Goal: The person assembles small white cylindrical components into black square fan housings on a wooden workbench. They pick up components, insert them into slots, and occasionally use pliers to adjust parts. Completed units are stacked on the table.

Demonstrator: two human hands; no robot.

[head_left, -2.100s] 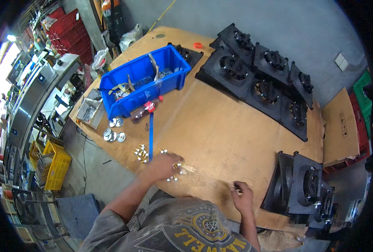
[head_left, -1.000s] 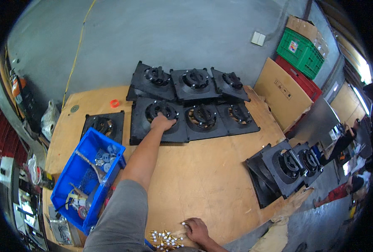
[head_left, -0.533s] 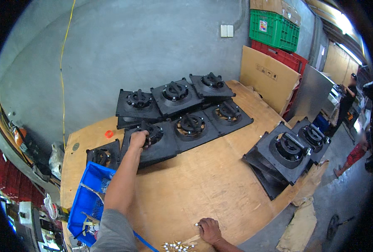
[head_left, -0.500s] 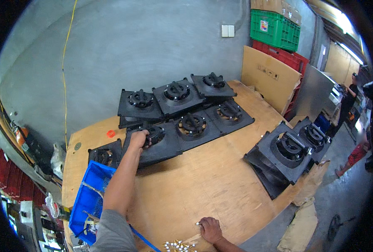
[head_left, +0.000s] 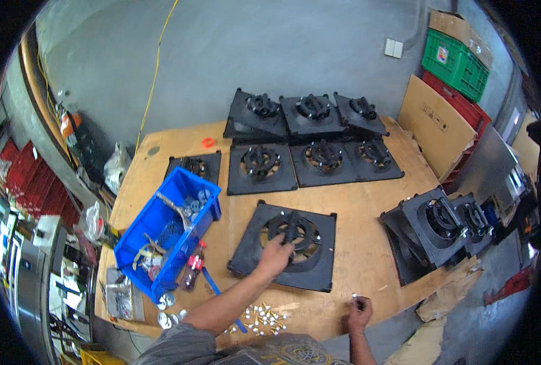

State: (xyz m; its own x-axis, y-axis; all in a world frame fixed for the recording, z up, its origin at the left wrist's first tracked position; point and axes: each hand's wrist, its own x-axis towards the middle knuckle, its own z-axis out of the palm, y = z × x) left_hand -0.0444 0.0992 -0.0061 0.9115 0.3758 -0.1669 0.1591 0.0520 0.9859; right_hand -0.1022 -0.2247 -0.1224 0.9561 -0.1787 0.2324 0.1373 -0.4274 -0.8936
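A black square panel (head_left: 255,255) with a round ring in its middle lies on the wooden table (head_left: 343,231) in front of me. My left hand (head_left: 276,253) is closed around the dark raised piece (head_left: 291,228) at the centre of that ring. Lower right, near the table's front edge, my right hand (head_left: 360,312) pinches a small white-tipped piece (head_left: 354,295). It resembles the white-and-brass pins (head_left: 264,319) that lie loose in a pile between my arms.
Several similar panels (head_left: 263,182) stand in rows by the wall, with others stacked at the right edge (head_left: 425,237). Left of me are a blue bin (head_left: 139,234) of parts, a bottle (head_left: 191,274), a small metal-coloured tray (head_left: 138,302) and a blue strip (head_left: 211,281).
My left hand has brought a panel from the front row toward me, onto the middle of the table. My view has turned left and down; the right hand still pinches its small piece.
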